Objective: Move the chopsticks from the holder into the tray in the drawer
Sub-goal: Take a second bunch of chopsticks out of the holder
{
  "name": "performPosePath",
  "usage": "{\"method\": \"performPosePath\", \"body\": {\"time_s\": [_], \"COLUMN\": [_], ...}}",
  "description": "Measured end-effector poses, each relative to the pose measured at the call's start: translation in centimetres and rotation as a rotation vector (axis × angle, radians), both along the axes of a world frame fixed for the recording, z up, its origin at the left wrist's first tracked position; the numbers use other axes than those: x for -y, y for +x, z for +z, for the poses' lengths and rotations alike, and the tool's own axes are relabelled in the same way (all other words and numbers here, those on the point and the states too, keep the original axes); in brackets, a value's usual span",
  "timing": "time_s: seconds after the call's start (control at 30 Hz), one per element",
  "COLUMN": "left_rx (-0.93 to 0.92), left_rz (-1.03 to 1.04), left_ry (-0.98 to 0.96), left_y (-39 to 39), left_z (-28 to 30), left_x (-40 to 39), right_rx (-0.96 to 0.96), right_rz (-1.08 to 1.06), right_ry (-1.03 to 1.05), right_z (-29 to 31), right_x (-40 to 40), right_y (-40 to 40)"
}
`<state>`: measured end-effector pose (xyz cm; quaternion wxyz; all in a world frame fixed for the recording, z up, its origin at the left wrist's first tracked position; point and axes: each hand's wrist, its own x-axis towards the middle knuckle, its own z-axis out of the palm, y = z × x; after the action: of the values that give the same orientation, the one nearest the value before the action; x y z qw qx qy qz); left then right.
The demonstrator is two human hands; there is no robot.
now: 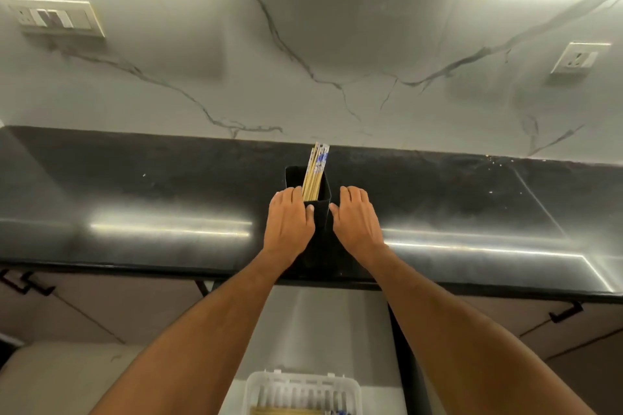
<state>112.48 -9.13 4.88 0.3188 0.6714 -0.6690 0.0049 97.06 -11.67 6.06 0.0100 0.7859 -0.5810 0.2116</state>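
Observation:
A tall black holder (320,212) stands on the dark counter near its front edge, with a bundle of wooden chopsticks (315,170) with blue-patterned tops leaning inside it. My left hand (288,222) presses against the holder's left side, thumb on its front. My right hand (357,217) cups the right side. Below, in the open drawer, a white plastic tray (256,387) holds several chopsticks at the frame's bottom edge.
The black counter (135,199) runs left to right under a marble backsplash with wall sockets (55,17) at left and right. The open drawer (337,330) juts out below the counter between my forearms. Cabinet handles (566,312) sit on either side.

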Motion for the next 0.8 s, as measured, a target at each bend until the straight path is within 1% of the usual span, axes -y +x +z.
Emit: {"method": "performPosePath", "body": {"time_s": [0.23, 0.43, 0.67, 0.8], "left_rx": [-0.081, -0.106, -0.139, -0.099], "left_rz": [-0.007, -0.024, -0.075, -0.119], "left_ry": [0.013, 0.042, 0.050, 0.044], "left_y": [0.0, 0.7, 1.0, 1.2], "left_z": [1.0, -0.4, -2.8, -3.5], "left_x": [6.6, 11.5, 15.2, 16.6], "right_rx": [0.059, 0.116, 0.304, 0.433], "right_rz": [-0.010, -0.047, -0.109, -0.188], "right_ry": [0.106, 0.217, 0.255, 0.262], "right_z": [1.4, 0.9, -1.1, -2.3], "right_x": [5.3, 9.8, 15.0, 17.0], "right_y": [2.1, 3.7, 5.2, 6.2]}}
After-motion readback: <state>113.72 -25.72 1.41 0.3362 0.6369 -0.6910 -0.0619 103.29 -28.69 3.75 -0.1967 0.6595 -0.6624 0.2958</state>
